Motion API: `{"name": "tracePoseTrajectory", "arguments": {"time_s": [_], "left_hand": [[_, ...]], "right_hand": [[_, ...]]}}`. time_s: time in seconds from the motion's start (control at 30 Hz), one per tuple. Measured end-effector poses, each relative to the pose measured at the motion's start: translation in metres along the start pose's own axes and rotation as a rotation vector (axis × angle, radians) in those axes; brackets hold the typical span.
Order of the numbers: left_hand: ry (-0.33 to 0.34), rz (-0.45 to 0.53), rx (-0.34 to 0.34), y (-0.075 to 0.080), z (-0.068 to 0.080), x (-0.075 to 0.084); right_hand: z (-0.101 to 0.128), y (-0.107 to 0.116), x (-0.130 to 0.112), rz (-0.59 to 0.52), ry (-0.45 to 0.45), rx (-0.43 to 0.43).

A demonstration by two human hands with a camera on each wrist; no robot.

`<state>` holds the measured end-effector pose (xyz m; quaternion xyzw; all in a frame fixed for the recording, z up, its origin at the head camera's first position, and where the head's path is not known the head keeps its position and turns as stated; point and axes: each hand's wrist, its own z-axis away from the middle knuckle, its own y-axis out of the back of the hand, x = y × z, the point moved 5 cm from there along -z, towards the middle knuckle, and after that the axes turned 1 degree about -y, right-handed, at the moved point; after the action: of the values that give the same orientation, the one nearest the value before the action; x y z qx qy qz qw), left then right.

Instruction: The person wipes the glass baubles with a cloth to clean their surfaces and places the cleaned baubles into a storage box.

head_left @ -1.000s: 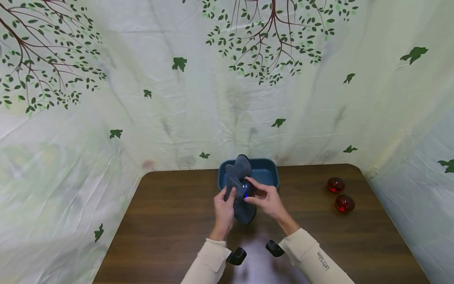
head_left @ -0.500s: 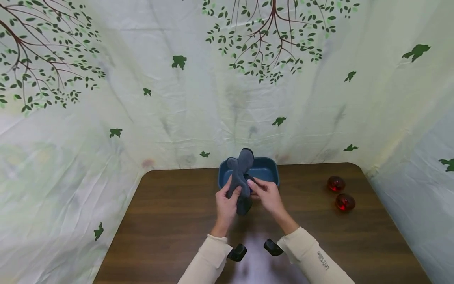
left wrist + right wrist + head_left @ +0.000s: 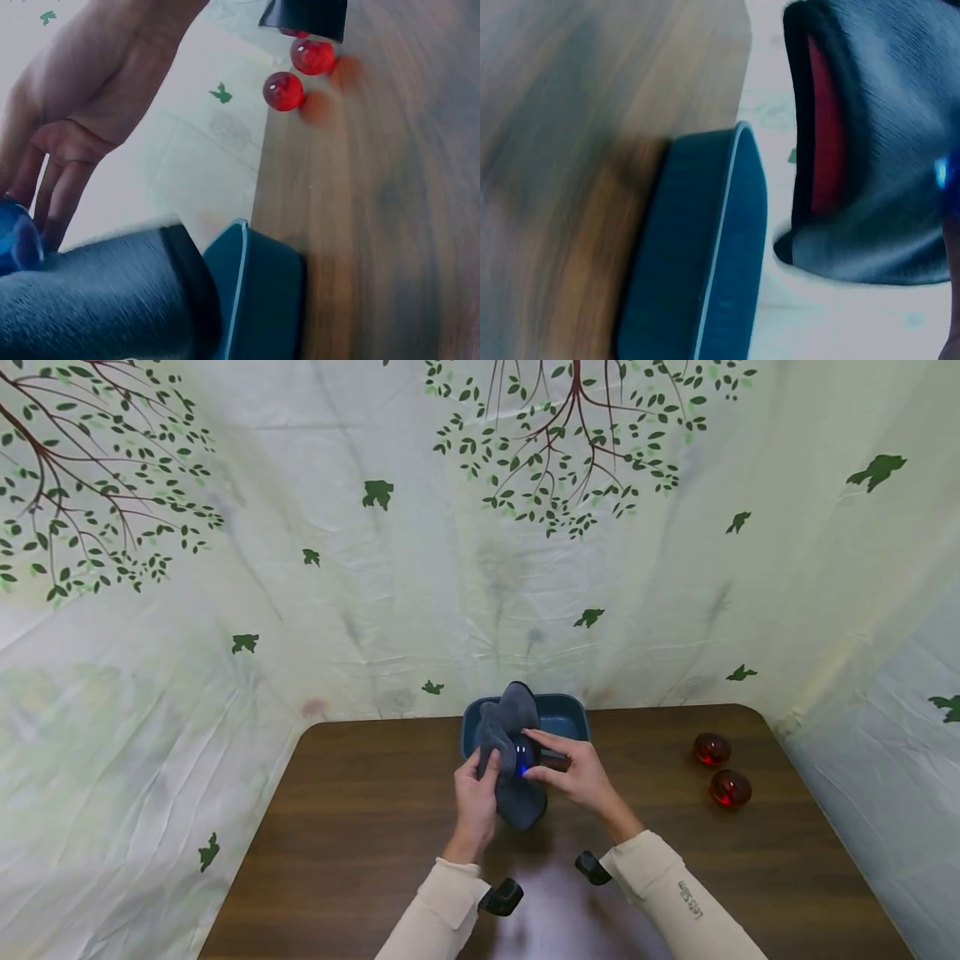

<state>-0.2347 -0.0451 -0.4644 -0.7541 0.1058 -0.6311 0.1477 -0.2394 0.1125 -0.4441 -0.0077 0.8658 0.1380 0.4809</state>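
Head view: above the middle of a brown table (image 3: 360, 827), a person's left hand (image 3: 474, 793) grips a grey cloth (image 3: 504, 752), fingers curled round its bunched folds, while the right hand (image 3: 576, 770) pinches a dark blue glossy ball (image 3: 522, 755) against the fabric — the two hands close together, both clamped on what they hold. The ball sits half wrapped in the cloth, raised off the table just in front of a teal tray (image 3: 564, 717) at the far edge.

The step in hand looks like wiping the ball. The next move would seem to call for turning the ball inside the cloth without loosening either grip.

Well to the right, two red balls (image 3: 720, 768) rest on the wood, one just beside the other. Behind the table hangs a pale backdrop (image 3: 225, 568) printed with trees and birds.

Much stays unclear. The left wrist view shows only a sliver of the blue ball at the frame edge and cuts the fingers short. The right wrist view is blurred — a red patch shows inside a fold of the cloth, and what it is cannot be told. The tray's inside is largely hidden by the cloth.
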Motion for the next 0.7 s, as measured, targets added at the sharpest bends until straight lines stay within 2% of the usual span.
{"name": "tracePoseTrajectory", "arguments": {"time_s": [0.1, 0.3, 0.43, 0.57, 0.7], "left_hand": [[-0.019, -0.007, -0.017, -0.002, 0.001, -0.001], [-0.103, -0.103, -0.076, -0.005, 0.005, 0.003], [-0.122, -0.111, -0.106, -0.005, 0.007, 0.005], [-0.123, -0.106, -0.081, -0.003, 0.006, 0.005], [-0.070, -0.091, -0.017, 0.002, 0.004, 0.003]], "right_hand": [[0.003, -0.002, 0.003, -0.024, -0.081, 0.059], [0.008, -0.008, 0.007, -0.184, -0.347, 0.208], [0.009, -0.011, 0.007, -0.271, -0.441, 0.260], [0.010, -0.012, 0.009, -0.308, -0.405, 0.244], [0.010, -0.015, 0.005, -0.297, -0.238, 0.171]]}}
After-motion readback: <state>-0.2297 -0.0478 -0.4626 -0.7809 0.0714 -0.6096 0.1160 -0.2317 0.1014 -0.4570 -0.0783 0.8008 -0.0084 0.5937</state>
